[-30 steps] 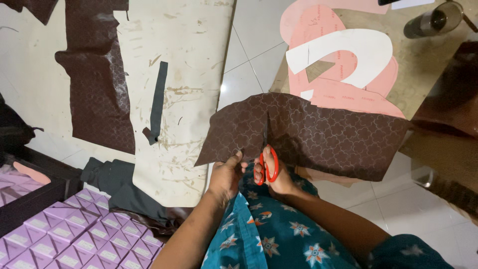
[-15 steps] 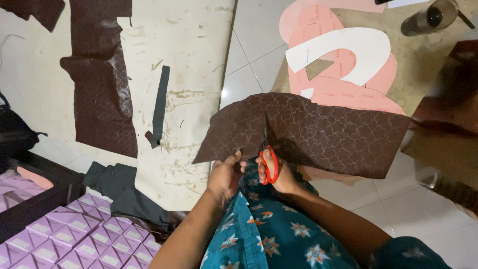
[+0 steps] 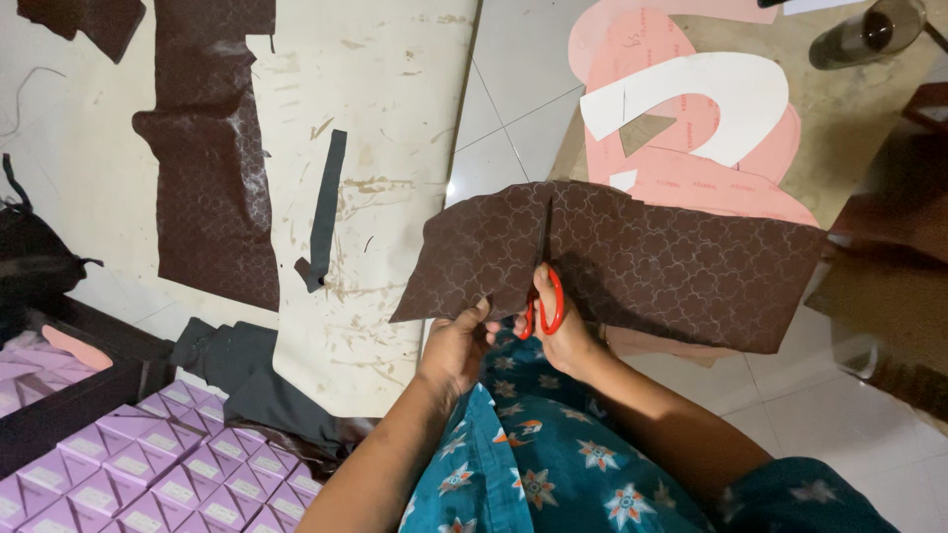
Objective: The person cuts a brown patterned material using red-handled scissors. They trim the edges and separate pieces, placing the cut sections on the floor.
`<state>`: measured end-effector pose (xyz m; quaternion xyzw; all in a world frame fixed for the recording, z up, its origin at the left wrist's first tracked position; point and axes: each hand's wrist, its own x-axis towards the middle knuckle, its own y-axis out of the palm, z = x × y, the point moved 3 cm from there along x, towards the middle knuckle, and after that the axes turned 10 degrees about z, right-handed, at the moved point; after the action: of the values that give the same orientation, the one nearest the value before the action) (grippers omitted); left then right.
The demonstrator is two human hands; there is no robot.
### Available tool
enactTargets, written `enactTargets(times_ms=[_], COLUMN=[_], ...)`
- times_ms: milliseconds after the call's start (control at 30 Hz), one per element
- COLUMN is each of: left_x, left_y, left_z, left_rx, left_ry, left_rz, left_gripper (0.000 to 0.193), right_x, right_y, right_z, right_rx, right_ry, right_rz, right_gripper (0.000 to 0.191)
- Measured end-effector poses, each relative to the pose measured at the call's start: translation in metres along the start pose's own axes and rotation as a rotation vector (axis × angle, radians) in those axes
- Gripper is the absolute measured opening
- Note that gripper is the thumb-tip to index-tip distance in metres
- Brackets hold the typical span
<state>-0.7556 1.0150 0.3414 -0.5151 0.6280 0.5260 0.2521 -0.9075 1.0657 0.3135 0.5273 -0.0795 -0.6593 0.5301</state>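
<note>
Our left hand (image 3: 456, 347) has its fingers (image 3: 478, 314) pinching the near edge of the brown patterned sheet (image 3: 632, 262), while our right hand (image 3: 565, 331) is closed through the red handles of the scissors (image 3: 543, 306), just beside the left. The sheet hangs in the air right above both hands, over the tiled floor (image 3: 513, 109). We judge it light and fairly limp, likely to sag and shift, so gripping close beside the cut line seems best. The blades are hidden behind the sheet, so we cannot tell how far they are parted. Farther off lie pink paper shapes (image 3: 691, 168) and purple boxes (image 3: 148, 454).
</note>
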Motion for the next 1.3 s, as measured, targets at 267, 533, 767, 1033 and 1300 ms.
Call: enactTargets(times_ms=[267, 533, 767, 1033, 1300], left_x=[-0.003, -0.001, 0.004, -0.006, -0.014], left_y=[0.001, 0.000, -0.008, -0.004, -0.004], left_z=[-0.003, -0.003, -0.002, -0.010, -0.016], left_rx=[0.025, -0.002, -0.004, -0.003, -0.019], left_ry=[-0.013, 0.020, 0.005, 0.012, 0.015], left_rz=[0.001, 0.015, -0.018, 0.000, -0.001], left_gripper=[0.016, 0.014, 0.018, 0.021, 0.016], right_x=[-0.001, 0.003, 0.003, 0.027, 0.021], right_y=[-0.005, -0.016, -0.031, -0.034, -0.039], right_z=[-0.001, -0.004, -0.001, 0.026, 0.037], right_rx=[-0.089, -0.116, -0.165, -0.005, -0.137], right_ry=[0.002, 0.034, 0.051, 0.137, 0.118], right_rz=[-0.051, -0.074, -0.054, 0.023, 0.102], right_gripper=[0.047, 0.044, 0.034, 0.035, 0.040])
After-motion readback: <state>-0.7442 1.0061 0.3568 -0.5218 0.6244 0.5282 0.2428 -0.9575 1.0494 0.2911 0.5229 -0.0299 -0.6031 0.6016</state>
